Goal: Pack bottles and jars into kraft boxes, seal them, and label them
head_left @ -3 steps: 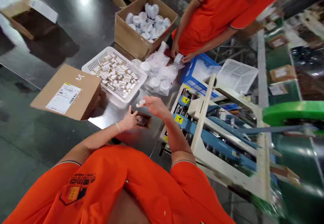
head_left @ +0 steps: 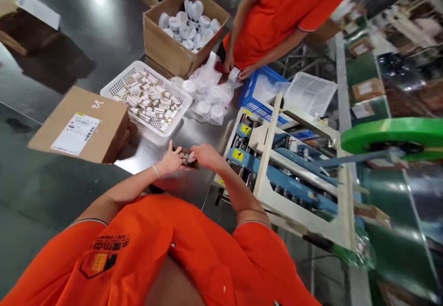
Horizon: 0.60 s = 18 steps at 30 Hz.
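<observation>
Near the table's front edge stands a small open cardboard box (head_left: 194, 165), partly covered by both hands. My left hand (head_left: 170, 162) grips its left side, fingers over the rim and thumb stretched upward. Over the box opening, my right hand (head_left: 208, 157) pinches a small white cylinder (head_left: 191, 157), mostly hidden by the fingers and box. Just beyond my hands lies a white perforated basket (head_left: 165, 133) of many small white cylinders with gold-coloured ends (head_left: 152, 96).
At left lies a flat carton (head_left: 44, 133) with a label. A large box (head_left: 166, 50) of white round pieces and bagged white pieces (head_left: 207, 98) stand beyond. A co-worker's hands (head_left: 238, 70) work by a blue crate (head_left: 254, 105). A roller machine (head_left: 258, 160) adjoins at right.
My right hand has lowered the white cylinder from above the small box into its opening. My left hand stays on the box. The whole view has shifted slightly.
</observation>
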{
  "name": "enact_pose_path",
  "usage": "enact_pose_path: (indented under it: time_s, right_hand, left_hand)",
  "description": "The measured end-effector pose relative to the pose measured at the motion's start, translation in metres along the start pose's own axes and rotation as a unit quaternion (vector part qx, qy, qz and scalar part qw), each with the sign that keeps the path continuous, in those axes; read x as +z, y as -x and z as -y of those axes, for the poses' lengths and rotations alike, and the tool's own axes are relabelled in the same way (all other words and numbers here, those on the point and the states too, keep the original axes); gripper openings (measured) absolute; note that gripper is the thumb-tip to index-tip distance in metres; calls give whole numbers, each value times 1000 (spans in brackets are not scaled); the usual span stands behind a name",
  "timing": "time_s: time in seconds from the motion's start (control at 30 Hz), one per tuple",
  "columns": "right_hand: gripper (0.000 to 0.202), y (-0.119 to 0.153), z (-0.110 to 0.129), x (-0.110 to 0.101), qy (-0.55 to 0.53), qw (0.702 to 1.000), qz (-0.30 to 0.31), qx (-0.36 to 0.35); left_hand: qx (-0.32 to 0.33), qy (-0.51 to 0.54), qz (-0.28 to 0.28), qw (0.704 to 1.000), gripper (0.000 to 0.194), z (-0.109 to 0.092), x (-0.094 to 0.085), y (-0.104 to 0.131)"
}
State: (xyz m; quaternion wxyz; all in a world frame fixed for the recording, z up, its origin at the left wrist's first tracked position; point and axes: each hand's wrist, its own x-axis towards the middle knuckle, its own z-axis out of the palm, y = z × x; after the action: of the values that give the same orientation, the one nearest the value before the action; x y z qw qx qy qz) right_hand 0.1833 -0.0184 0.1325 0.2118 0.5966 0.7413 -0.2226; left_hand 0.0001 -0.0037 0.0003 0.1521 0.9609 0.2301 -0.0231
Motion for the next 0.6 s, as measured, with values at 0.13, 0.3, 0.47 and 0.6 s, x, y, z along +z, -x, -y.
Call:
enact_pose_path:
  time_s: [0.13, 0.3, 0.47, 0.6]
  right_hand:
    - [31, -19, 18, 47, -40, 997, 52, 28]
    - [32, -45, 27, 71, -102, 991, -34, 75]
    - [27, -11, -9, 101, -182, 939, -230, 180]
    - [18, -16, -34, 131, -408, 851, -256, 210]
  left_hand:
    - [-4, -25, 12, 1000, 31, 0, -1, 1]
    - [-9, -15, -5, 1000, 34, 6, -6, 1]
    - [-16, -13, 8, 1000, 44, 4, -12, 3]
    - [-38, -28, 14, 999, 59, -3, -13, 2]
